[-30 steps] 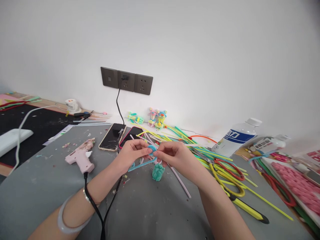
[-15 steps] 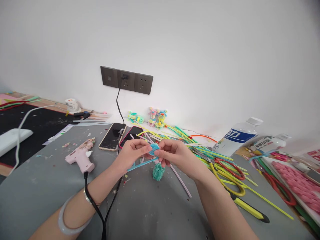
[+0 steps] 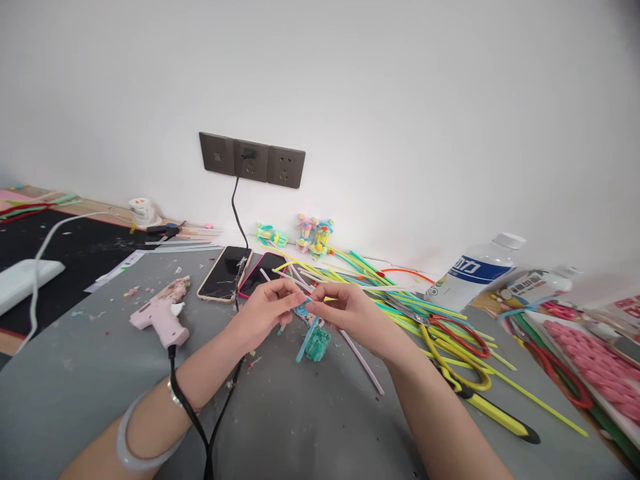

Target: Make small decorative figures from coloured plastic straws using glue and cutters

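Note:
Between my fingertips, above the middle of the grey table, is a coiled blue pipe cleaner point(image 3: 301, 309). My left hand point(image 3: 273, 305) pinches its left side. From the other side my right hand point(image 3: 343, 310) pinches it too, the two hands nearly touching. A loose tail of the blue strand hangs down toward me. Right behind that tail stands a teal fuzzy bundle point(image 3: 318, 344) on the table. A lilac pipe cleaner point(image 3: 363, 363) lies beside it, partly under my right hand. My fingers hide much of the coil.
A pink glue gun point(image 3: 163, 317) with a black cord lies left. Two phones point(image 3: 225, 273) are behind my left hand. Yellow and green pipe cleaners point(image 3: 370, 270), scissors point(image 3: 457, 357), a yellow-black cutter point(image 3: 500, 417) and a white bottle point(image 3: 475, 270) are right. Small figures point(image 3: 315, 237) stand by the wall.
The blue coil has turned from facing me to mostly hidden between my fingers. Its tail has swung from pointing left to hanging down in front of the teal bundle.

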`<act>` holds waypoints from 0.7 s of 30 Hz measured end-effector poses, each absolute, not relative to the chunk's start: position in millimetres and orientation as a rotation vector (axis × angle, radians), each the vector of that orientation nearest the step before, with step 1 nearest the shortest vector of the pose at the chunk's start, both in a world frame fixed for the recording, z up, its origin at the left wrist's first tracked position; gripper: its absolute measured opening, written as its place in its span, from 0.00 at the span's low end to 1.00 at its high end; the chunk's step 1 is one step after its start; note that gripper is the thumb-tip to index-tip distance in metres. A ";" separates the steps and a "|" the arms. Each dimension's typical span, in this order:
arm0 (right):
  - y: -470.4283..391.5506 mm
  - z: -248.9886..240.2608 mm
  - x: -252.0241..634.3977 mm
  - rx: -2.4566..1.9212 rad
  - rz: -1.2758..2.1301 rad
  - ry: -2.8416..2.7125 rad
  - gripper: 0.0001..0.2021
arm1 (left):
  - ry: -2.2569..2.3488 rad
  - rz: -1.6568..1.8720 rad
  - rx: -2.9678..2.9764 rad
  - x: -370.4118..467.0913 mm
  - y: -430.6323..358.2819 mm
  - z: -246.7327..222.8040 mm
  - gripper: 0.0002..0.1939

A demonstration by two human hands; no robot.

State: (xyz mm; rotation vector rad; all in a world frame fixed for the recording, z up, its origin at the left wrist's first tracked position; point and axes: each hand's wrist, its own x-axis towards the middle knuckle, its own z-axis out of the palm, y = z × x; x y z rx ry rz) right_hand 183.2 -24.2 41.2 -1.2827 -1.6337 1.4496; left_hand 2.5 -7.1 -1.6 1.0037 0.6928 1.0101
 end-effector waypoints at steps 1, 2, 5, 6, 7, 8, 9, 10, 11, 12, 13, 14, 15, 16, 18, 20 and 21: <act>-24.1 40.6 181.8 -1.267 1.444 -1.623 0.17 | 0.700 1.036 0.985 3.0 -7.1 -1.6 0.18; -24.1 39.6 180.2 -1.243 1.444 -1.612 0.17 | 0.707 1.064 0.969 3.4 -7.0 -1.7 0.18; -23.9 35.8 174.6 -1.175 1.459 -1.585 0.19 | 0.712 1.126 0.932 4.6 -7.0 -1.0 0.19; -23.9 34.5 173.0 -1.153 1.463 -1.574 0.19 | 0.707 1.138 0.920 4.9 -7.1 -0.4 0.20; -23.8 33.4 171.8 -1.130 1.468 -1.562 0.19 | 0.700 1.142 0.909 5.0 -7.2 0.4 0.20; -23.7 32.6 171.3 -1.106 1.478 -1.547 0.19 | 0.693 1.138 0.899 5.0 -7.4 1.3 0.20; -23.5 32.1 171.5 -1.083 1.499 -1.529 0.19 | 0.685 1.125 0.889 4.7 -7.5 2.0 0.20; -23.3 32.1 172.6 -1.061 1.533 -1.510 0.18 | 0.676 1.099 0.881 4.0 -7.5 2.6 0.19; -23.0 32.4 174.4 -1.043 1.577 -1.492 0.18 | 0.667 1.062 0.875 2.9 -7.3 3.0 0.19; -22.8 33.2 176.9 -1.030 1.623 -1.479 0.17 | 0.655 1.018 0.870 1.6 -7.1 3.0 0.19; -22.7 34.2 179.7 -1.026 1.665 -1.473 0.17 | 0.644 0.969 0.867 0.1 -6.7 2.7 0.18; -22.6 35.5 182.7 -1.029 1.696 -1.476 0.16 | 0.634 0.921 0.866 -1.6 -6.3 2.1 0.17; -22.7 36.9 185.4 -1.038 1.716 -1.490 0.16 | 0.631 0.878 0.870 -3.1 -5.8 1.4 0.17; -22.9 38.4 187.8 -1.050 1.729 -1.515 0.16 | 0.632 0.840 0.877 -4.5 -5.4 0.6 0.17; -23.8 41.3 190.8 -1.078 1.737 -1.581 0.15 | 0.646 0.779 0.902 -6.3 -5.2 -0.5 0.17; -25.1 43.4 191.3 -1.115 1.721 -1.632 0.16 | 0.661 0.750 0.938 -6.7 -5.7 -0.6 0.17; -25.7 44.1 190.9 -1.133 1.708 -1.639 0.16 | 0.666 0.756 0.955 -6.6 -6.2 -0.1 0.17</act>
